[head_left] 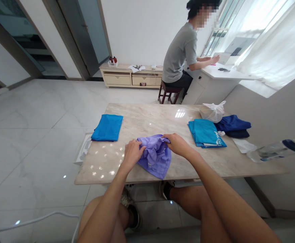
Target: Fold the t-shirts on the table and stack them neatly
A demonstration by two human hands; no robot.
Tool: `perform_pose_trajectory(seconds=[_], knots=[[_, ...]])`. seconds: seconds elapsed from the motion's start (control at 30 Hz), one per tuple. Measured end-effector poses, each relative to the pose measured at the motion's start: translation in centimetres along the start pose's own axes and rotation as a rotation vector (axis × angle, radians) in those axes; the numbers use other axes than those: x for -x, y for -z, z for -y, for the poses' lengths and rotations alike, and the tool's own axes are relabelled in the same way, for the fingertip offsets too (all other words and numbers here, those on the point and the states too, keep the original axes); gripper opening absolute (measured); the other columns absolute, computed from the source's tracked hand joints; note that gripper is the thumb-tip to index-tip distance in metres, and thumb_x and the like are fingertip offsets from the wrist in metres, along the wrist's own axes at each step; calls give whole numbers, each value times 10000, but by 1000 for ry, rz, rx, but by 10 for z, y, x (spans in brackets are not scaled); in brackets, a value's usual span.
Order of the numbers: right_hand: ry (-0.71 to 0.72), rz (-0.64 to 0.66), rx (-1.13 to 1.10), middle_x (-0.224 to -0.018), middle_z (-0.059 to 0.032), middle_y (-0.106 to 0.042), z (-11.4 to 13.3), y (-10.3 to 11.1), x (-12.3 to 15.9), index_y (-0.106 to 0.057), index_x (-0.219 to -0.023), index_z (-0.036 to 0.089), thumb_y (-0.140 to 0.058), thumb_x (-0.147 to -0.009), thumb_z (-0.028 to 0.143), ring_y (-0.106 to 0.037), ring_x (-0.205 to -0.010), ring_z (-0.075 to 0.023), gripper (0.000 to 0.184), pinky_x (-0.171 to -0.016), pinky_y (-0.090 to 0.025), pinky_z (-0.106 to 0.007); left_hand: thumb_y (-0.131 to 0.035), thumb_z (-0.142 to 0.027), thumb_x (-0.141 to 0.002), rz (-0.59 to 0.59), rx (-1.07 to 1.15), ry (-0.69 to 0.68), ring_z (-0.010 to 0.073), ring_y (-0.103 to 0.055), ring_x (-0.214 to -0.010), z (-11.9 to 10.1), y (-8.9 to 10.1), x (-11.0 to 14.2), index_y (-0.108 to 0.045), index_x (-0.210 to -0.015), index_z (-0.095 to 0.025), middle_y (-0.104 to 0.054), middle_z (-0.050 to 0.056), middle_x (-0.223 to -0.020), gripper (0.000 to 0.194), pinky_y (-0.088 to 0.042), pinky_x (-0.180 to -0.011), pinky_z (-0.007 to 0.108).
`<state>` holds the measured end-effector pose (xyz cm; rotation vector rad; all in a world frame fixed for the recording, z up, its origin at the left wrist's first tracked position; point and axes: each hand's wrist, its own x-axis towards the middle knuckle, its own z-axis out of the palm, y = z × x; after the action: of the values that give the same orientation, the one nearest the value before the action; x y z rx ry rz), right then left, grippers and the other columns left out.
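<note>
A crumpled purple garment (155, 157) lies at the near edge of the marble table (147, 118), partly hanging over it. My left hand (133, 152) is closed on its left side, fingers pinching the cloth. My right hand (176, 143) grips its upper right edge, fingers curled into the fabric. A folded blue shirt (107, 127) lies to the left. A stack of folded teal shirts (206, 133) lies to the right.
Dark blue folded clothes (234, 126) and a white plastic bag (212, 111) sit at the table's far right. A plastic bottle (276, 150) lies on its side at the right edge. Another person (181, 54) sits at a white desk behind. My knees are under the table.
</note>
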<state>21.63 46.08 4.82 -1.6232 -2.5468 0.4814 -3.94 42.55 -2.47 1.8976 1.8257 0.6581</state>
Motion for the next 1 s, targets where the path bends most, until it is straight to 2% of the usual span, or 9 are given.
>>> perform_pose_trajectory(seconds=[0.07,0.13,0.2,0.33,0.43,0.57,0.67,0.8,1.0], knots=[[18,2,-62,-1283,-99,-847,-10,0,-1,-832,-1273,206,-589,-913,22,-788,-1190,-301,472,-1002,-555,-325,-747,-312,-922,-14,-4,-25,301,-704,-1149,-1,1,1,-722,-829,-217,-762,124,-1149,135,-533,-996,390],[28,-30,-126,-1231,-85,-861,-22,2,0,-849,-1204,208,-572,-857,-1,-791,-1179,-291,490,-1027,-558,-326,-749,-363,-929,65,208,-28,276,-723,-1049,-2,3,-2,-684,-812,-213,-764,106,-1036,201,-560,-957,378],[14,-201,-198,-1181,-72,-868,-33,9,2,-852,-1175,214,-535,-799,-3,-794,-1158,-285,537,-1049,-562,-342,-736,-518,-947,35,576,5,231,-710,-885,-1,10,-9,-655,-851,-218,-734,56,-879,325,-577,-846,340],[-105,-844,-310,-1211,-89,-842,-52,29,8,-815,-1245,199,-481,-780,76,-770,-1157,-289,587,-1072,-573,-403,-771,-729,-883,-466,1087,75,157,-634,-763,9,30,-22,-629,-1003,-237,-687,-11,-842,527,-518,-706,255],[-202,-1043,-373,-1141,-92,-831,-60,34,9,-818,-1222,190,-489,-796,153,-760,-1035,-281,539,-945,-601,-395,-810,-695,-863,-643,1056,96,129,-566,-695,17,37,-25,-628,-958,-231,-623,-41,-759,507,-437,-635,227],[-284,-1021,-452,-904,-58,-797,-67,26,6,-830,-1047,180,-554,-807,234,-687,-811,-231,370,-786,-569,-338,-839,-658,-843,-625,1011,152,146,-610,-727,19,34,-23,-681,-970,-217,-669,-21,-782,485,-466,-648,238],[-326,-1079,-563,-682,16,-643,-74,27,3,-745,-837,195,-603,-863,324,-573,-664,-181,194,-677,-517,-298,-913,-646,-771,-525,1159,146,157,-668,-774,18,37,-21,-709,-996,-215,-727,1,-856,528,-530,-694,247],[-273,-1160,-744,-617,58,-503,-81,33,2,-628,-734,215,-607,-888,358,-505,-624,-145,212,-589,-470,-251,-891,-624,-818,-426,1315,126,183,-734,-873,26,45,-23,-733,-1105,-216,-793,43,-1009,524,-600,-783,281],[-387,-785,-910,-658,22,-655,-88,17,-5,-750,-956,166,-576,-807,227,-612,-587,-162,237,-598,-573,-285,-775,-273,-873,-571,1067,434,163,-748,-887,43,39,-31,-697,-1136,-199,-800,51,-1004,285,-579,-779,252]])
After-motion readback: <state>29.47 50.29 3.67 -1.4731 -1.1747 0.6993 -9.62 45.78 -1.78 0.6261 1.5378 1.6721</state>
